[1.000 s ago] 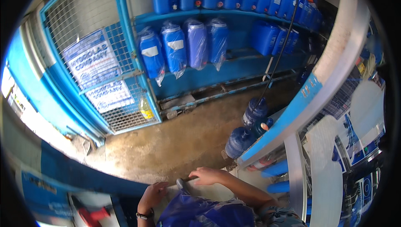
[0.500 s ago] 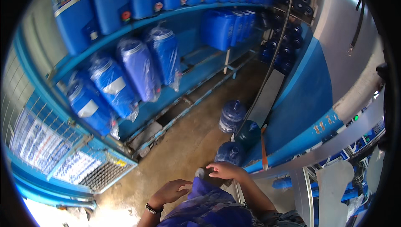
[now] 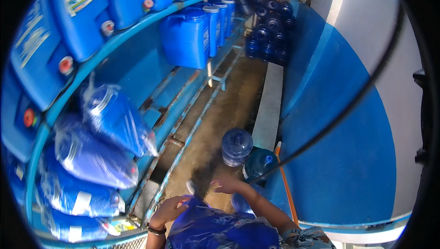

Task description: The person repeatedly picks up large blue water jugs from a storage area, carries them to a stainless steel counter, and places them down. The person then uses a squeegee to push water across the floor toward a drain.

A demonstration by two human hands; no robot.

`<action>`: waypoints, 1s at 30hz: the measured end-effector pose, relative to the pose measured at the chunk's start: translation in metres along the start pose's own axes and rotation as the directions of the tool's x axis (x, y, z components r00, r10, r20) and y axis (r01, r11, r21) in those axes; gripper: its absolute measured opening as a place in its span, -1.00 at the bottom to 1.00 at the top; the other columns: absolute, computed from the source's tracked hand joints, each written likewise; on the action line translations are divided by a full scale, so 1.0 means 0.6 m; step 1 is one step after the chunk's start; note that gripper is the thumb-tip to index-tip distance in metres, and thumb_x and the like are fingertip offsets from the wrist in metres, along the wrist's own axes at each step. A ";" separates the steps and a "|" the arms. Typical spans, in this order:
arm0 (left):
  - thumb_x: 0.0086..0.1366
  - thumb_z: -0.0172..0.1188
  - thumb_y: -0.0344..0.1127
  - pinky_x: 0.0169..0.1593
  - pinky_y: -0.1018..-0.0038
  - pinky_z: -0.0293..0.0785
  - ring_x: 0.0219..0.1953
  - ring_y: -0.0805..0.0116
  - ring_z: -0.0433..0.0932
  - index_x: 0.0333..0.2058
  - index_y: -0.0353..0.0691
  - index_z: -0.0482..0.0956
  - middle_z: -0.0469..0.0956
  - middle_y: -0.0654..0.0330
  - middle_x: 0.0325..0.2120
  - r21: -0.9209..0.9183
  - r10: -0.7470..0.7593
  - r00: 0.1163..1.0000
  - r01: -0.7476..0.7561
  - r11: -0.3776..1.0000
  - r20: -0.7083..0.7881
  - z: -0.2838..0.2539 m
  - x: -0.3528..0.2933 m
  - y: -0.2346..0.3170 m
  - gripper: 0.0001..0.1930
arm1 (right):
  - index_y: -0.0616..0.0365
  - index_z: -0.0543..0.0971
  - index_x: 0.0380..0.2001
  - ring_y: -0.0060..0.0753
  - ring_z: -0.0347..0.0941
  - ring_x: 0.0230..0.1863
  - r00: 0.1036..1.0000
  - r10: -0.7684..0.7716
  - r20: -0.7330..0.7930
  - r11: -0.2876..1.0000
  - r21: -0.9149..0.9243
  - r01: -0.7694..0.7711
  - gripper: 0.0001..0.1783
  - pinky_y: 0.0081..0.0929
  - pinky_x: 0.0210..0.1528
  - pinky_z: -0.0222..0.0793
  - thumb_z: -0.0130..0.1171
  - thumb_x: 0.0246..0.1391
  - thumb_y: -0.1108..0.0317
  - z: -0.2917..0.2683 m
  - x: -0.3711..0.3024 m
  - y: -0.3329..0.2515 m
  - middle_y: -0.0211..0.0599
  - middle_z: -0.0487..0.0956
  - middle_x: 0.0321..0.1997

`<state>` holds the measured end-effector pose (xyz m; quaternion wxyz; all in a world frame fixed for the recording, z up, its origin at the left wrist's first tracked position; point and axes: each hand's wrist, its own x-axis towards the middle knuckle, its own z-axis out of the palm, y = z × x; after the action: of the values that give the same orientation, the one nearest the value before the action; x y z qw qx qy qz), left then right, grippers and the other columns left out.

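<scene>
One blue wrapped bundle [image 3: 220, 228]; four wrapped jugs [image 3: 94, 157], near end of lower shelf [image 3: 181, 95]; three round bottles [image 3: 237, 148], floor [image 3: 208, 123]; one orange pole [image 3: 287, 185].

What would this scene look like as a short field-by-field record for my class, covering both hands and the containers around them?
Left hand: fingers bent, nothing visibly held, beside blue-purple material
Right hand: fingers bent, nothing visibly held, near a partly hidden water bottle
Floor: clear-blue water bottle, teal water bottle
Upper shelf: blue jugs with taps
Below shelf: three blue containers and one purple container, plastic-wrapped
Far end: stacked blue water bottles
</scene>
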<state>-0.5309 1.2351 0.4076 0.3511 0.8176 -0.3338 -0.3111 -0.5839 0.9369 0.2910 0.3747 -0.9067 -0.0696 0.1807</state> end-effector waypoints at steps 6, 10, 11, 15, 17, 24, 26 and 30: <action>0.26 0.19 -0.19 0.04 0.34 0.48 -0.06 0.13 0.59 0.04 -0.17 0.55 0.60 0.05 -0.06 -0.042 0.154 0.951 -0.148 0.988 0.268 -0.128 0.345 -0.084 -0.61 | 0.04 0.40 0.18 0.12 0.44 0.09 0.816 0.555 -0.162 0.830 0.181 -0.528 -0.21 -0.12 0.14 0.36 0.39 -0.15 0.02 -0.046 0.190 0.245 0.11 0.53 0.06; 0.30 0.14 -0.17 0.05 0.36 0.48 -0.06 0.13 0.60 0.04 -0.19 0.54 0.60 0.03 -0.07 -0.189 0.045 0.924 0.030 0.982 0.381 -0.150 0.619 -0.164 -0.62 | -0.02 0.26 0.26 0.29 0.41 0.10 0.583 0.766 -0.272 0.643 0.305 -0.703 -0.06 -0.08 0.16 0.37 0.44 -0.23 0.11 -0.088 0.304 0.405 0.35 0.40 0.13; 0.30 0.14 -0.17 0.04 0.35 0.49 -0.06 0.15 0.60 0.03 -0.21 0.55 0.61 0.03 -0.09 -0.079 0.065 0.926 -0.038 0.996 0.373 -0.144 0.666 -0.186 -0.62 | -0.04 0.22 0.28 0.32 0.40 0.11 0.534 0.806 -0.256 0.592 0.332 -0.734 -0.03 -0.09 0.17 0.37 0.45 -0.24 0.14 -0.092 0.324 0.439 0.42 0.35 0.16; 0.28 0.15 -0.19 0.00 0.35 0.51 -0.10 0.21 0.63 -0.02 -0.23 0.57 0.64 0.03 -0.13 0.232 -0.061 0.927 -0.028 0.972 0.370 -0.118 0.793 -0.262 -0.64 | -0.14 0.12 0.35 0.33 0.34 0.20 0.308 0.932 -0.190 0.361 0.475 -0.802 0.14 -0.11 0.22 0.35 0.51 -0.33 0.13 -0.125 0.373 0.565 0.55 0.14 0.28; 0.28 0.15 -0.22 0.00 0.37 0.51 -0.10 0.23 0.63 -0.02 -0.24 0.56 0.64 0.05 -0.13 0.214 -0.119 0.894 0.027 0.976 0.431 -0.091 0.815 -0.301 -0.65 | -0.24 0.06 0.39 0.32 0.31 0.24 0.200 0.971 -0.132 0.239 0.480 -0.844 0.22 -0.11 0.24 0.33 0.54 -0.37 0.08 -0.133 0.385 0.610 0.59 0.06 0.31; 0.21 0.21 -0.18 -0.03 0.31 0.53 -0.13 0.12 0.63 -0.03 -0.22 0.56 0.63 -0.01 -0.15 0.191 -0.220 0.805 0.135 0.972 0.552 -0.055 0.798 -0.400 -0.61 | -0.26 0.14 0.36 0.24 0.44 0.13 0.149 0.985 -0.085 0.171 0.556 -0.814 0.12 -0.10 0.14 0.43 0.51 -0.30 0.04 -0.112 0.415 0.699 0.39 0.25 0.27; 0.27 0.18 -0.23 -0.09 0.36 0.55 -0.18 0.15 0.65 -0.04 -0.25 0.57 0.65 -0.01 -0.24 0.277 -0.211 0.807 0.061 0.959 0.552 -0.059 0.787 -0.411 -0.67 | -0.17 0.28 0.24 0.17 0.51 0.04 0.121 0.984 -0.130 0.176 0.622 -0.763 -0.06 -0.09 0.08 0.47 0.49 -0.28 0.06 -0.108 0.428 0.711 0.22 0.44 0.13; 0.19 0.20 -0.23 -0.08 0.23 0.54 -0.21 0.02 0.63 -0.09 -0.20 0.59 0.64 -0.01 -0.27 0.260 -0.156 0.846 0.022 0.965 0.509 -0.074 0.783 -0.425 -0.67 | -0.02 0.45 0.01 0.11 0.57 -0.08 0.120 0.977 -0.174 0.203 0.606 -0.769 -0.32 -0.07 -0.01 0.50 0.41 -0.24 0.08 -0.132 0.456 0.673 0.02 0.64 -0.19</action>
<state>-0.1403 1.0275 0.1044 0.1281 0.7530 -0.4141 -0.4951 -0.3045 0.6702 -0.0174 0.3522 -0.6783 0.6338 0.1188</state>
